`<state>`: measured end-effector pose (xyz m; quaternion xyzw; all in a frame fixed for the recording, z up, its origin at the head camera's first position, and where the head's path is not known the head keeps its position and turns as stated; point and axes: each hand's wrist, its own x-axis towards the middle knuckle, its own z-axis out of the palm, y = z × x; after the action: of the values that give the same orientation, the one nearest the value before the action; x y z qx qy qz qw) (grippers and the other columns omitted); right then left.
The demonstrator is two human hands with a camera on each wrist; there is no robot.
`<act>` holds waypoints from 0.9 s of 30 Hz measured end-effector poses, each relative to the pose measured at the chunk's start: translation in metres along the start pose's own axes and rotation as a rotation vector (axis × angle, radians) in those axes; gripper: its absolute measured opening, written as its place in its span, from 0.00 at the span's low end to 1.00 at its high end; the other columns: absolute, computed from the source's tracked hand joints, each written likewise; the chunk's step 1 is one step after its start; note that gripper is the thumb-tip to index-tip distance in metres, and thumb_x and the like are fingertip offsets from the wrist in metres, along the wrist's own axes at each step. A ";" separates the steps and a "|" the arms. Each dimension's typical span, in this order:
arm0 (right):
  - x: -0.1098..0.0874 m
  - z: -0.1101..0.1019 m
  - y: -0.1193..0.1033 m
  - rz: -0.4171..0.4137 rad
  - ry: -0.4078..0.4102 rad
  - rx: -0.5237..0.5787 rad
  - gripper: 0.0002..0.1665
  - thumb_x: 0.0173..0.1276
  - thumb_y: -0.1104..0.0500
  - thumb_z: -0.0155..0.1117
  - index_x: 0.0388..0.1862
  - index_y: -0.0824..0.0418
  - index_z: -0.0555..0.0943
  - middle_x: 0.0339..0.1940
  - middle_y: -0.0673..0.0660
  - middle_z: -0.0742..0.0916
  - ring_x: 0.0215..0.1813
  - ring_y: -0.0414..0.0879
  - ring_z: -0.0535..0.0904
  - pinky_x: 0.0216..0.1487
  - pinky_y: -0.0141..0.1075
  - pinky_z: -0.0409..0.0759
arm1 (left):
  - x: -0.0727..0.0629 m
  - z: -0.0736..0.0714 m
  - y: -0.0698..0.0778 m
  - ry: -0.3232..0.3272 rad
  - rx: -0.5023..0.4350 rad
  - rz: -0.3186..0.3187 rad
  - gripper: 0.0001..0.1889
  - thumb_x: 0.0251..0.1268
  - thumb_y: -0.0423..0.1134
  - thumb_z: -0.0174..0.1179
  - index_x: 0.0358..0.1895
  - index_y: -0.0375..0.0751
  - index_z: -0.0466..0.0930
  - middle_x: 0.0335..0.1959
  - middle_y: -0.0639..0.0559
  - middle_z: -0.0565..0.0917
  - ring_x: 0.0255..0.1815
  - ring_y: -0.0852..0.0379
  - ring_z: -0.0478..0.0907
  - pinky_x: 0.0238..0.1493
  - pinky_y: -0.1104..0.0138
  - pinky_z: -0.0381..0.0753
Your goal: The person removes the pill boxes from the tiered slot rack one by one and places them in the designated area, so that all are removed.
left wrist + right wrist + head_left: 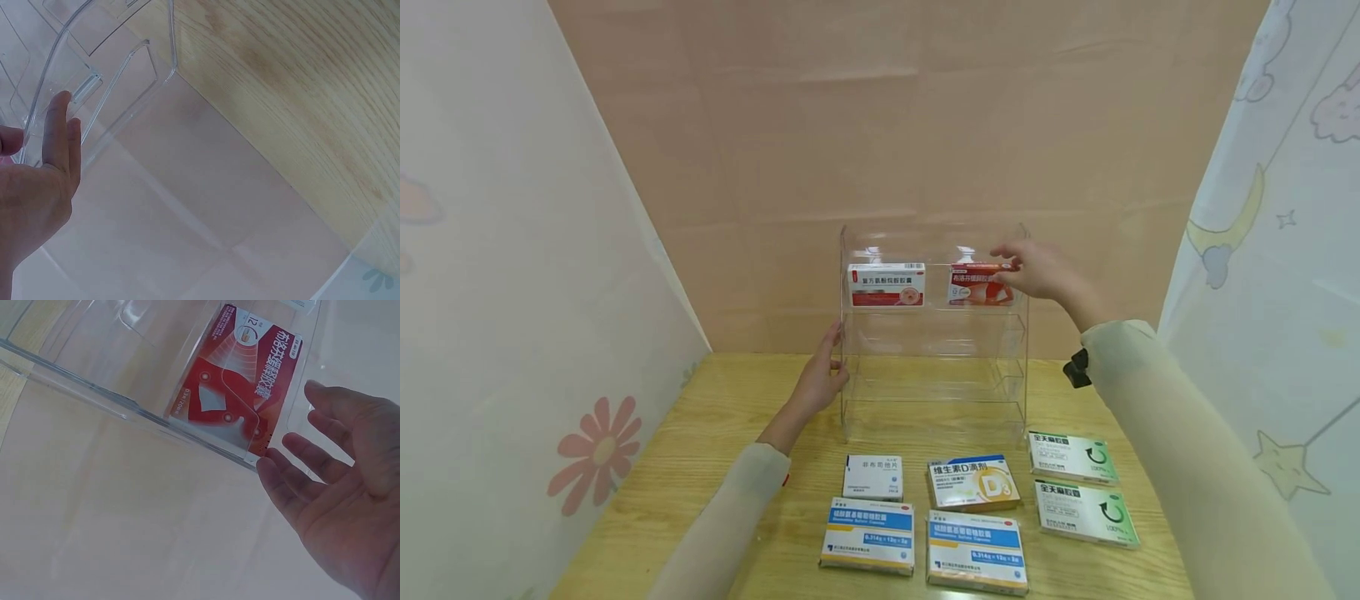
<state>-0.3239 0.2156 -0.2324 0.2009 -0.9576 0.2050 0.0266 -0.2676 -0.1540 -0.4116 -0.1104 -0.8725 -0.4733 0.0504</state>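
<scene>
A clear acrylic display rack (936,390) with several tiers stands on the wooden table. My left hand (817,379) holds its left side panel. In the left wrist view, the thumb and the long fingers (56,128) lie on either side of the panel's edge. A red medicine box (976,286) leans in the top tier at the right, beside a white-and-red medicine box (886,286) at the left. My right hand (1036,268) is at the red box's right end, its fingers spread and loosely bent. In the right wrist view, the fingertips (267,467) are close to that box's corner, not gripping it.
On the table before the rack lie a small white box (872,477), a vitamin D box (973,482), two blue-and-white boxes (867,536) and two green-and-white boxes (1072,457). Patterned sheets (1285,317) hang at both sides, with a plain backdrop (880,125) behind.
</scene>
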 end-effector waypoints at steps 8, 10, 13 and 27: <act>0.007 0.012 0.004 -0.030 0.023 -0.062 0.26 0.72 0.64 0.62 0.67 0.70 0.74 0.60 0.73 0.80 0.59 0.68 0.75 0.61 0.63 0.75 | 0.000 0.000 0.000 -0.001 0.001 0.001 0.48 0.69 0.25 0.55 0.83 0.62 0.41 0.80 0.44 0.60 0.59 0.37 0.79 0.42 0.58 0.87; 0.008 0.015 0.005 -0.035 0.031 -0.107 0.26 0.71 0.65 0.62 0.67 0.70 0.74 0.59 0.72 0.81 0.57 0.67 0.76 0.60 0.62 0.75 | 0.000 0.000 0.001 -0.004 0.003 0.001 0.48 0.69 0.25 0.56 0.83 0.62 0.41 0.80 0.44 0.59 0.59 0.37 0.79 0.42 0.58 0.87; 0.009 0.019 0.006 -0.030 0.055 -0.165 0.26 0.70 0.66 0.62 0.66 0.69 0.75 0.59 0.72 0.81 0.58 0.67 0.74 0.62 0.62 0.73 | 0.000 0.000 0.001 -0.005 0.005 0.005 0.48 0.69 0.25 0.55 0.83 0.62 0.41 0.80 0.43 0.59 0.60 0.37 0.78 0.42 0.59 0.87; 0.003 0.019 0.005 -0.035 0.133 -0.179 0.19 0.70 0.71 0.54 0.58 0.70 0.79 0.58 0.70 0.80 0.60 0.68 0.72 0.63 0.61 0.71 | 0.001 0.002 0.001 -0.002 0.004 0.032 0.48 0.68 0.23 0.55 0.83 0.60 0.42 0.80 0.42 0.60 0.58 0.35 0.79 0.39 0.60 0.87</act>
<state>-0.3278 0.2108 -0.2509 0.2003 -0.9646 0.1308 0.1113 -0.2680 -0.1512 -0.4115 -0.1245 -0.8717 -0.4705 0.0573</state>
